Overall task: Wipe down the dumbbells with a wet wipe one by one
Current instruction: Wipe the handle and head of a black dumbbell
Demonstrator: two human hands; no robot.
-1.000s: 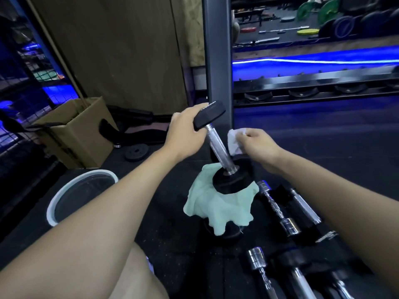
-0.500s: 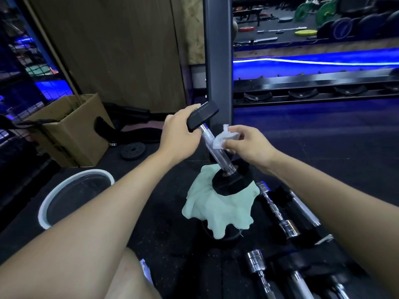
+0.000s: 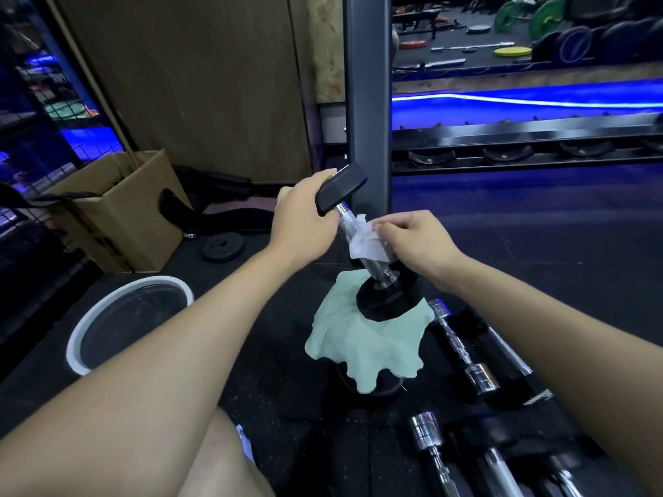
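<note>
A black hex dumbbell [image 3: 385,299] stands tilted on end, its lower head resting on a pale green cloth [image 3: 366,342] draped over another weight. My left hand [image 3: 303,218] grips the upper black head [image 3: 339,190] and holds it steady. My right hand [image 3: 412,242] pinches a crumpled white wet wipe [image 3: 366,243] pressed against the middle of the chrome handle [image 3: 346,218]. Several more dumbbells [image 3: 462,347] with chrome handles lie on the black floor at the lower right.
A white-rimmed bucket [image 3: 80,338] sits at the lower left, an open cardboard box [image 3: 118,224] behind it. A small black weight plate [image 3: 223,246] lies on the floor. A dark steel upright [image 3: 366,102] and a rack rail [image 3: 520,138] stand behind. My bare knee [image 3: 215,460] shows at the bottom.
My right hand brought the wipe from beside the handle onto it and slid it along the chrome shaft. My left hand kept its hold on the upper head.
</note>
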